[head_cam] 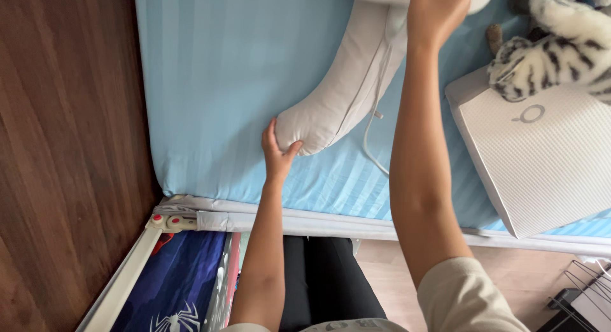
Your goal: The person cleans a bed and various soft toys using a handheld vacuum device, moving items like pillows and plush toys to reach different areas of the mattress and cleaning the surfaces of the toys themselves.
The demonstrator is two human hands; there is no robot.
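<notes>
We gripped the long white bolster pillow (347, 84) lying diagonally across the blue bed (210, 84), our left hand (278, 150) pinching its near rounded end and our right hand (436, 14) clasping its far end.

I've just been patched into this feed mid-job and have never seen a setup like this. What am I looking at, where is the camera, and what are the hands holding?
There is no machine: a person works with two bare hands, and the one camera sits on their head, looking down along their arms.

The surface is a bed with a light blue sheet. Across it lies a long curved white pillow. The left hand grips its rounded near end; the right hand rests on its far part, at the top edge of the picture.

To the right lie a white textured pillow and a striped plush tiger. Dark wooden panelling stands on the left.
</notes>
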